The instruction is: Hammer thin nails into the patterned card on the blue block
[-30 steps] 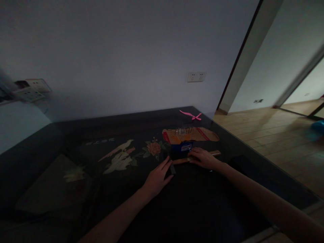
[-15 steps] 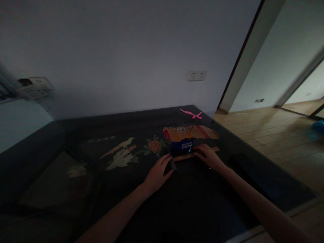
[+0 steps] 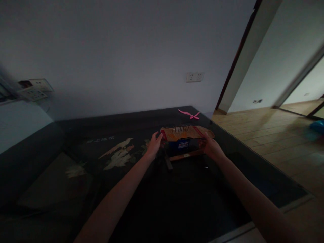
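Observation:
A tan, insole-shaped pad [image 3: 174, 135] with red bands lies on the dark table, and a row of nails [image 3: 181, 129] stands upright along it. My left hand [image 3: 154, 145] is closed at the pad's left end, thumb and fingers about its edge. At the right end, my right hand [image 3: 212, 146] pinches the pad's edge, its lower fingers partly in shadow. Just in front of the pad is a small blue box [image 3: 182, 144] with a white label. Between my arms lies a hammer, with a wooden handle [image 3: 186, 155] and a dark metal head [image 3: 168, 163].
A pink ribbon [image 3: 191, 116] lies near the table's back right corner. Flower and bird pictures [image 3: 118, 158] decorate the dark tabletop [image 3: 141, 216]. A wall with a double socket [image 3: 194, 77] rises behind. Beyond the table's right edge is the wooden floor [image 3: 253, 125].
Both hands have left the hammer, the left from its head and the right from its handle. They have moved forward to the two ends of the pad. The view has shifted slightly.

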